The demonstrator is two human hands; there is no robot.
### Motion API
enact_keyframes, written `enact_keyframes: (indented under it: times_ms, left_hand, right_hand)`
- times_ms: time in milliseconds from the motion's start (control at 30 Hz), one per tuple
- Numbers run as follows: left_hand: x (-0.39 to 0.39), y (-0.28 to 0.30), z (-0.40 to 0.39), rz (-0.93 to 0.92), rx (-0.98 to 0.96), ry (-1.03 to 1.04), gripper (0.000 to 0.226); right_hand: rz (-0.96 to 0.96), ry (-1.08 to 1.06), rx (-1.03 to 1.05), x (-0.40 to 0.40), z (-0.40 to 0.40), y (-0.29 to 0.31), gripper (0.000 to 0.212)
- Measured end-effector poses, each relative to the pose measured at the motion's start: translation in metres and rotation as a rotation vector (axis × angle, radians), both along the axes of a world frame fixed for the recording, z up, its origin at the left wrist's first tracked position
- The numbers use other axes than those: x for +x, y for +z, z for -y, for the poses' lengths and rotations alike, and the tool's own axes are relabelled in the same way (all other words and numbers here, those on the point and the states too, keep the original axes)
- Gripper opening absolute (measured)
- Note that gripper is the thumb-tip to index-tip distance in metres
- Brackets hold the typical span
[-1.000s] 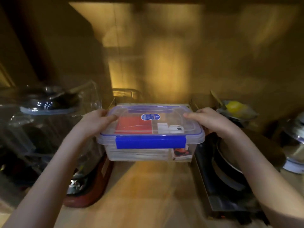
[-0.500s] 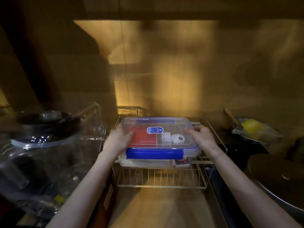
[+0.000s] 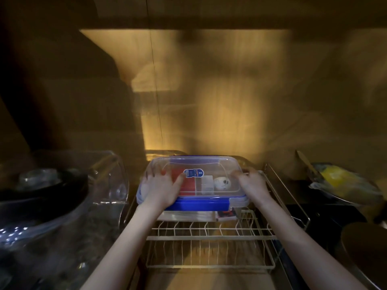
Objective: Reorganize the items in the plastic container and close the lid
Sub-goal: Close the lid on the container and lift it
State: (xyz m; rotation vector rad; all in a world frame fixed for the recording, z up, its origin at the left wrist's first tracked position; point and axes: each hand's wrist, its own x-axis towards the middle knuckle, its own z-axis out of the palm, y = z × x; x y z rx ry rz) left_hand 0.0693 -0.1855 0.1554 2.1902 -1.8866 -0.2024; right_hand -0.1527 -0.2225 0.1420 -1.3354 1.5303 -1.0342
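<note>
Clear plastic container (image 3: 219, 185) sits on wire rack (image 3: 209, 237), lid (image 3: 209, 166) on, blue latch (image 3: 201, 204) along near edge. Left hand (image 3: 161, 188) lies flat on lid's left part, fingers spread, grip open. Right hand (image 3: 252, 182) rests at right rim, fingers blurred; grip cannot be told. Inside: red box (image 3: 187, 185), white round item (image 3: 222, 182). Dark pan (image 3: 41, 185) left, yellow item (image 3: 333, 176) far right.

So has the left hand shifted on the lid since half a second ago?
Yes. The left hand has slid inward over the lid, toward the blue sticker; its fingers now lie spread flat on top.
</note>
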Motion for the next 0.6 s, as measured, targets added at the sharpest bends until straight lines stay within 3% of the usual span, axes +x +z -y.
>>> enact_keyframes:
  times_ms: [200,500,600]
  left_hand:
    - [0.012,-0.008,0.032,0.036,-0.036,0.006,0.061]
    - [0.012,-0.007,0.044,0.044,0.013,0.025,0.063]
    - [0.01,-0.001,0.042,0.059,0.035,0.035,0.061]
  right_hand:
    - [-0.039,-0.069,0.001,0.016,0.026,0.0,0.046]
    - [-0.066,-0.063,0.026,0.017,0.043,0.0,0.037]
    - [-0.255,-0.107,0.015,0.018,0.037,0.007,0.034]
